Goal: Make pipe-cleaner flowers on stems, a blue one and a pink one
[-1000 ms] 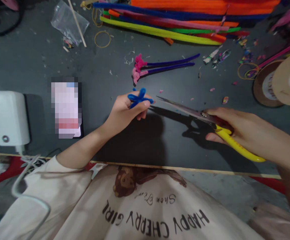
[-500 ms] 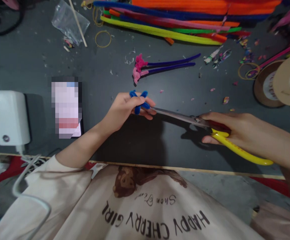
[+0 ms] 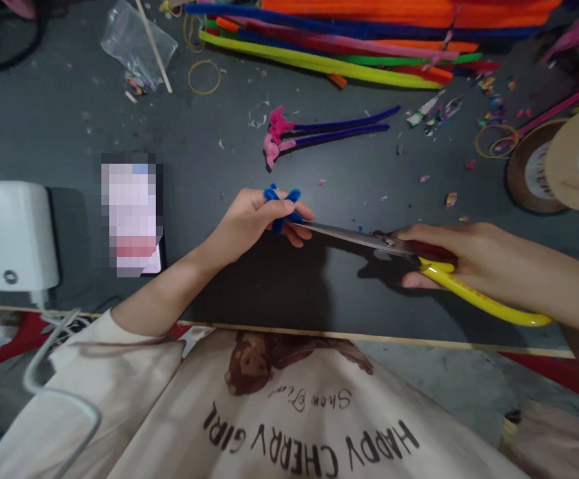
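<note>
Between the thumb and fingers of my left hand is a blue pipe-cleaner flower with looped petals, partly covered by the thumb. My right hand is wrapped round yellow-handled scissors. Their blades point left, and the tips meet the flower's right side at my left fingertips. The blades look nearly closed. Beyond my left hand lie two pink pipe-cleaner flowers on dark blue stems.
Bundled colourful pipe cleaners lie at the far side. Ribbon spools stand at right. A phone, a white power bank with its cable, a clear plastic bag and a rubber band are at left. Scraps dot the table.
My left hand and the blue flower have shifted slightly right and toward me. The scissors have moved a little left, and small blue bits now show on the table beyond the blades.
</note>
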`<action>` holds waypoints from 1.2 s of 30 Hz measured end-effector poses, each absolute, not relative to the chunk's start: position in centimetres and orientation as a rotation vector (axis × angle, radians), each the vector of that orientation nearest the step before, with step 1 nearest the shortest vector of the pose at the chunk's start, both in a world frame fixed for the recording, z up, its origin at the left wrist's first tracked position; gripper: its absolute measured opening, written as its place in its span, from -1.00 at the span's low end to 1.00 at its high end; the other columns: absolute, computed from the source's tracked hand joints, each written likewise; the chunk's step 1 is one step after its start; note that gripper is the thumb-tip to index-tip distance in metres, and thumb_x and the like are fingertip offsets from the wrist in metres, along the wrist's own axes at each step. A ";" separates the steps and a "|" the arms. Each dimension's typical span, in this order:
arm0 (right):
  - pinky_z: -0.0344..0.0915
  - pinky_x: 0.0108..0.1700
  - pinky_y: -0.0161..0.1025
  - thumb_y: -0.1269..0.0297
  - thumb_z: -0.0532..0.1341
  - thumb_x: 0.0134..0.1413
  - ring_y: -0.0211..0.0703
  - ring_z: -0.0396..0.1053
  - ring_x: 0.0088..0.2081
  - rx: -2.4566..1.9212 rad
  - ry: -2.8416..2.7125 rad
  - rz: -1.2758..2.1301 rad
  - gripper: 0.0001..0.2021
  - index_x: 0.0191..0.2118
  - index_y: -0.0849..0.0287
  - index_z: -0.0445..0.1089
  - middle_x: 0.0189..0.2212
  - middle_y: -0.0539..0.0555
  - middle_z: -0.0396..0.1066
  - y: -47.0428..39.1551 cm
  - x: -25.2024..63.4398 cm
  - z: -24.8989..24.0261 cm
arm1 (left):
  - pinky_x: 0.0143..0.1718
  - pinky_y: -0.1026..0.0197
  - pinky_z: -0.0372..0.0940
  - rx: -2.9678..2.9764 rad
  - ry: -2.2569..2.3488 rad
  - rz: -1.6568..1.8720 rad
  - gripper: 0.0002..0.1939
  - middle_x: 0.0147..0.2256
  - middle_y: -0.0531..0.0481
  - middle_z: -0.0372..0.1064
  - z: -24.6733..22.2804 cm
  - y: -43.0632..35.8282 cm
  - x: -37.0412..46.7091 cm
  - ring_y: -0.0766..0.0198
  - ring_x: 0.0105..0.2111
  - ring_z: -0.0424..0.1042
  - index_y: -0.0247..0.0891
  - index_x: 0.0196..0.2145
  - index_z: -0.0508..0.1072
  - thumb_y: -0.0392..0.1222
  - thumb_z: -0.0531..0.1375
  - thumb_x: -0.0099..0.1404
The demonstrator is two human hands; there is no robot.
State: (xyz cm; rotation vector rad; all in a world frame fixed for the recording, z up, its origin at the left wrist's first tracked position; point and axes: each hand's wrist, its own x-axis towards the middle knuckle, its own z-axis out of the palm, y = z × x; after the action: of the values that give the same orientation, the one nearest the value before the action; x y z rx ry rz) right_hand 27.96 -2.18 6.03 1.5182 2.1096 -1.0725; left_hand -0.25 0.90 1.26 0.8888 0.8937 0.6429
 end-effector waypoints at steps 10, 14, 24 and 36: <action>0.25 -0.51 -0.17 -0.60 -0.32 -0.16 -0.01 0.42 -0.55 1.508 2.226 -0.962 -0.05 -0.20 0.09 0.44 -0.54 0.13 0.44 -2.2 27.7 5.7 | -0.45 0.29 0.46 0.892 0.882 0.638 -0.73 -0.54 -0.03 0.54 1.0 0.9 -0.4 0.30 -0.55 0.53 -0.36 -0.40 0.55 -0.06 0.24 0.19; 0.34 -0.46 -0.10 -0.57 -0.30 -0.11 0.08 0.50 -0.44 1.498 2.263 -0.862 -0.09 -0.12 0.07 0.41 -0.41 0.17 0.50 -2.7 28.2 5.7 | -0.44 0.30 0.46 0.892 0.853 0.664 -0.75 -0.52 -0.03 0.54 0.9 0.8 -0.4 0.30 -0.53 0.54 -0.37 -0.38 0.56 -0.09 0.22 0.23; 0.35 -0.45 -0.15 -0.52 -0.23 -0.04 0.02 0.48 -0.48 1.468 2.334 -0.961 -0.13 -0.15 0.15 0.41 -0.44 0.18 0.49 -2.8 27.7 5.9 | -0.42 0.30 0.45 0.910 0.834 0.678 -0.73 -0.51 -0.02 0.55 0.8 0.8 -0.4 0.31 -0.53 0.54 -0.37 -0.36 0.57 -0.08 0.22 0.24; 0.27 -0.53 -0.20 -0.45 -0.23 0.06 -0.05 0.42 -0.57 1.464 2.474 -0.807 -0.21 -0.17 0.14 0.41 -0.52 0.11 0.45 -3.1 27.9 5.0 | -0.35 0.24 0.47 0.970 0.972 0.608 -0.61 -0.49 -0.04 0.54 1.5 0.6 -0.2 0.28 -0.50 0.55 -0.39 -0.28 0.53 0.05 0.16 0.28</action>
State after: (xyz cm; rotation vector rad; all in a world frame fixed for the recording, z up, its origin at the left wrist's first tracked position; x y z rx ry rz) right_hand 27.85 -3.10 5.02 1.4643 2.4743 -0.8068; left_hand -0.19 0.62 1.53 0.9696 0.9717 0.6080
